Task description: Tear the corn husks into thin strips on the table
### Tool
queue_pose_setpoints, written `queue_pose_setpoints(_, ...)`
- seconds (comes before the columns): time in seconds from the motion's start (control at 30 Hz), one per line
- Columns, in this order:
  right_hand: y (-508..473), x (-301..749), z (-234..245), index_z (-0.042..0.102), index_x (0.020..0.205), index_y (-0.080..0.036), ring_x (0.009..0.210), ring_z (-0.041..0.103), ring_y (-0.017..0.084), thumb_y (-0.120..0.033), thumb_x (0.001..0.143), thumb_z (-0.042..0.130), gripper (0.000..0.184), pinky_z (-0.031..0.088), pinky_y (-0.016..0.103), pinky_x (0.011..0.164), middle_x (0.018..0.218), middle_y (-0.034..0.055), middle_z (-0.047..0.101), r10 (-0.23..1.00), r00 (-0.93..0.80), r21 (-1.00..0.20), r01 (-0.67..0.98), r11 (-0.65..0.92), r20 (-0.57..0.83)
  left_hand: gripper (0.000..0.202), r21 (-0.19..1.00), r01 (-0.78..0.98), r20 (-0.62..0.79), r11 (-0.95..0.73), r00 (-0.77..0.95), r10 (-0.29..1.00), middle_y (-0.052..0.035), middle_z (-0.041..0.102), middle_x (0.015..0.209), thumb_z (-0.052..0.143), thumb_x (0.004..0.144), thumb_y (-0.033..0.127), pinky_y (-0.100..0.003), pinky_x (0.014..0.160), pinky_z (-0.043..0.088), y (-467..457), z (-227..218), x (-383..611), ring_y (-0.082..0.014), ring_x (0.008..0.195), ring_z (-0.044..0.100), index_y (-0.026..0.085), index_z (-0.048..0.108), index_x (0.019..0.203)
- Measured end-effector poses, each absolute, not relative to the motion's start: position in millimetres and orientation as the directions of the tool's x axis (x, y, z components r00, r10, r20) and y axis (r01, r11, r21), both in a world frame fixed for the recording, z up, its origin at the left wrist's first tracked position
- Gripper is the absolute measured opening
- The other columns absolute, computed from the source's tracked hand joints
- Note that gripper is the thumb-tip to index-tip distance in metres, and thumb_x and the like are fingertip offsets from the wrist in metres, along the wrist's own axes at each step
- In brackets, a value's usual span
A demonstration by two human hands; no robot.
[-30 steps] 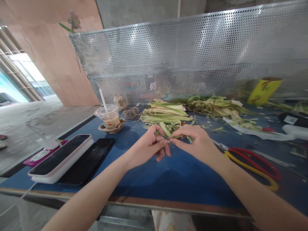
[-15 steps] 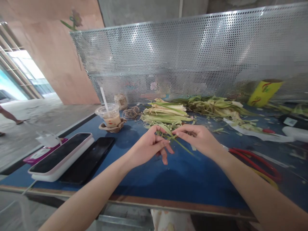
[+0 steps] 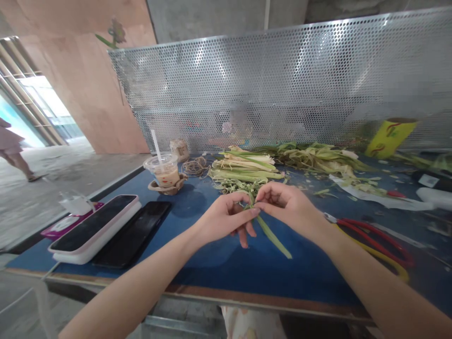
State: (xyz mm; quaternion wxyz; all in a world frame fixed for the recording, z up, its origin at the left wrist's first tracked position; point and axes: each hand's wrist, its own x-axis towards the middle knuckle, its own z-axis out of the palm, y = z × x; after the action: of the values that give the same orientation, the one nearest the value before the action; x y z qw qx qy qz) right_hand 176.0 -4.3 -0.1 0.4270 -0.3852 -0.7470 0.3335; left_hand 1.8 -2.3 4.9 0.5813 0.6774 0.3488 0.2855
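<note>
Both hands meet above the middle of the blue table [image 3: 219, 263]. My left hand [image 3: 226, 217] and my right hand [image 3: 287, 207] each pinch the same long green leaf strip [image 3: 272, 236], fingertips almost touching. The strip's free end slants down to the right toward me. Just behind the hands lies a stack of trimmed green and pale leaf strips [image 3: 243, 169], with small shredded bits at its near edge.
A phone in a white case [image 3: 93, 227] and a black phone [image 3: 136, 238] lie at left, a plastic drink cup with straw [image 3: 164, 173] and a twine coil [image 3: 194, 165] behind. Red-and-yellow scissors [image 3: 370, 238] lie right; a husk pile [image 3: 318, 157] and yellow cup [image 3: 388, 136] sit by the perforated metal screen [image 3: 282, 84]. A person walks far left.
The hands drew a long green strip out from the pile's edge toward me; its free end now hangs lower and nearer. The view shifted slightly right, and a person came into view at left.
</note>
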Motion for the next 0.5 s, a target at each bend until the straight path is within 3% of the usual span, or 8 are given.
queue_pose_setpoints(0.13, -3.8, 176.7, -2.7, 0.046, 0.087, -0.021, 0.058, 0.048, 0.009, -0.028, 0.074, 0.059, 0.019, 0.041, 0.022, 0.054, 0.064, -0.0049, 0.048, 0.871, -0.297, -0.831, 0.292, 0.473, 0.391, 0.025, 0.986, 0.148, -0.023, -0.076, 0.572, 0.820, -0.0015, 0.065, 0.054, 0.057, 0.076, 0.038, -0.015, 0.034, 0.029, -2.7, 4.8, 2.3, -0.0120, 0.039, 0.060, 0.014, 0.049, 0.080)
queue_pose_setpoints(0.5, -6.2, 178.6, 3.2, 0.041, 0.086, -0.022, 0.060, 0.048, 0.008, -0.021, 0.077, 0.054, 0.016, 0.042, 0.022, 0.058, 0.066, -0.0057, 0.047, 0.859, -0.357, -0.865, 0.207, 0.456, 0.367, 0.018, 0.993, 0.095, 0.004, -0.077, 0.606, 0.795, -0.0030, 0.067, 0.062, 0.056, 0.078, 0.030, -0.014, 0.034, 0.033, -1.0, -0.2, 3.5, -0.0142, 0.047, 0.064, 0.014, 0.048, 0.074)
